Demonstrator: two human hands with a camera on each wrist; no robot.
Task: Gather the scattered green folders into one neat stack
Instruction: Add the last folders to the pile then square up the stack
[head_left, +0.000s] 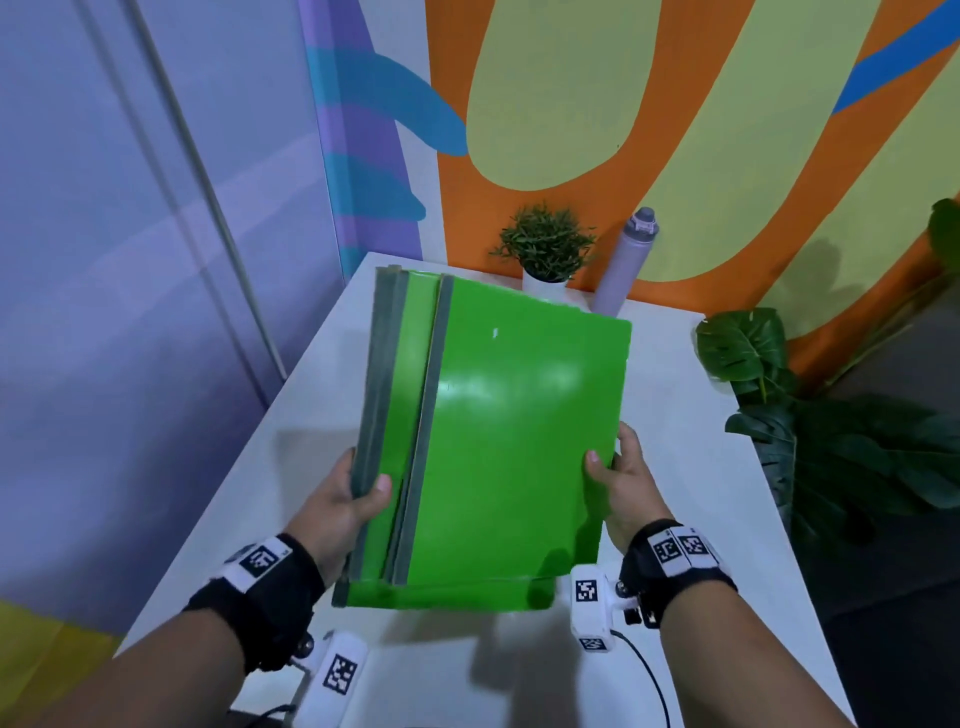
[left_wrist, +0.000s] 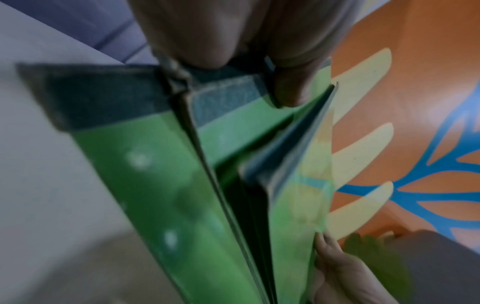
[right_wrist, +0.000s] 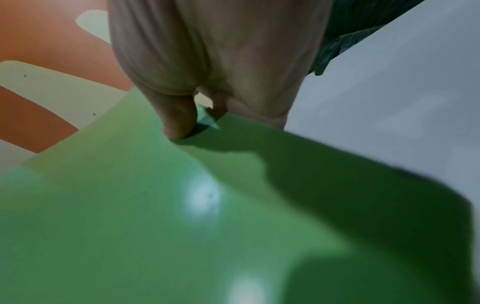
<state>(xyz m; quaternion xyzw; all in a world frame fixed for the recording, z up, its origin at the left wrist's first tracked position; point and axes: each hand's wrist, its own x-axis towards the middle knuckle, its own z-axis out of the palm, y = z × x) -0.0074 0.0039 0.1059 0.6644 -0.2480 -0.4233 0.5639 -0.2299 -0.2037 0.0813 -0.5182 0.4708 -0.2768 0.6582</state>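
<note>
Several green folders (head_left: 498, 441) are held together as one bundle above the table (head_left: 691, 467), clear of its surface and nearer the front edge than the back. The left hand (head_left: 337, 499) grasps the grey-spined left side, thumb on top and fingers beneath; the right hand (head_left: 618, 483) pinches the open right edge, thumb on the top cover. The bundle is judged light and fairly stiff. The glossy covers reflect light and are likely to slide over one another. The spines are staggered, so the stack is not yet squared. In the left wrist view the covers fan apart, so loose leaves may splay if pressure is eased. Hold is best taken at both long sides, near the middle. The long axis runs from the front edge toward the back edge, spines to the left, with the far end tilted upward.
</note>
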